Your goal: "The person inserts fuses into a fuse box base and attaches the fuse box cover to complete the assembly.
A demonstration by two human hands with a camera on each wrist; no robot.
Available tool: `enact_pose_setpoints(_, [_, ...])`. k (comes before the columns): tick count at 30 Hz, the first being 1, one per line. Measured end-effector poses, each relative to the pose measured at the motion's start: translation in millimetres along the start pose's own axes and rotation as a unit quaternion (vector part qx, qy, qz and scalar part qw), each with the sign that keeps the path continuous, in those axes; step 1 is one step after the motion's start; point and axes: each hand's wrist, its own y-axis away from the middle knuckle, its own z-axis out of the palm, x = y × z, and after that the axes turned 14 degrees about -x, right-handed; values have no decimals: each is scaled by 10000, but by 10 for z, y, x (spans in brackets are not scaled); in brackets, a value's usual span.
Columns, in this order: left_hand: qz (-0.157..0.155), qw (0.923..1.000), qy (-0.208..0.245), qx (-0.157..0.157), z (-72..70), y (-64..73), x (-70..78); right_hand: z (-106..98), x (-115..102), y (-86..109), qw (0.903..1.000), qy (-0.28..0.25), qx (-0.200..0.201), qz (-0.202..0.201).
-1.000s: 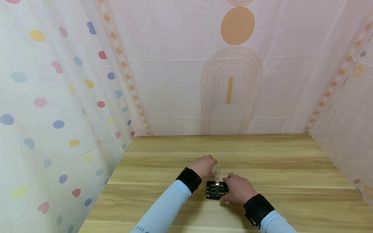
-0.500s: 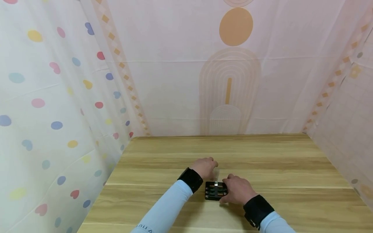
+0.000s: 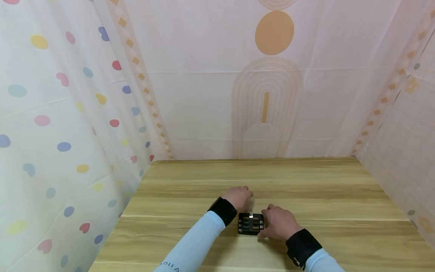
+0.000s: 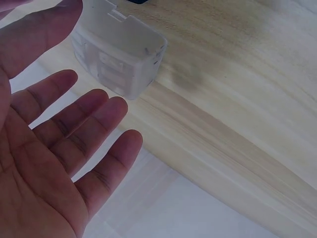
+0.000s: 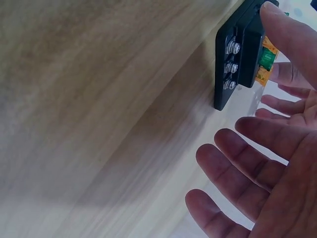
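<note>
A small black fuse block [image 3: 250, 223] lies on the wooden table between the two hands. Orange and green blade fuses [image 5: 267, 58] sit in it, and metal screws [image 5: 231, 67] line its side. Its clear plastic cover [image 4: 119, 49] stands raised at the block's far edge. My left hand [image 3: 239, 198] is behind and left of the block, fingers extended beside the cover; the thumb tip overlaps the cover in the left wrist view. My right hand [image 3: 280, 223] is spread at the block's right edge, its thumb close to the block and the other fingers loosely extended.
The wooden table [image 3: 323, 189] extends around the hands. A patterned curtain [image 3: 204, 94] hangs behind its far edge, with a dotted curtain [image 3: 68, 170] on the left and a pale one [image 3: 404, 151] on the right. Both wrists carry black bands [image 3: 222, 211].
My right hand has drawn slightly rightward off the block, uncovering the screws along its right side. My left hand stays by the raised cover, which shows less in the head view.
</note>
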Motion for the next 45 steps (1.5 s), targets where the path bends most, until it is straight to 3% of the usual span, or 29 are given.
enact_pose_setpoints(28, [-89,9976,-621,285,91,-101,-22,-2,17,17,9997,-96,-44,221])
enact_pose_setpoints(36, [-140,9984,-507,220,107,-125,-50,2,27,14,9997,-42,2,221])
enact_pose_setpoints(45, [-152,9998,108,117,84,-115,-72,-8,17,23,9999,-34,5,168])
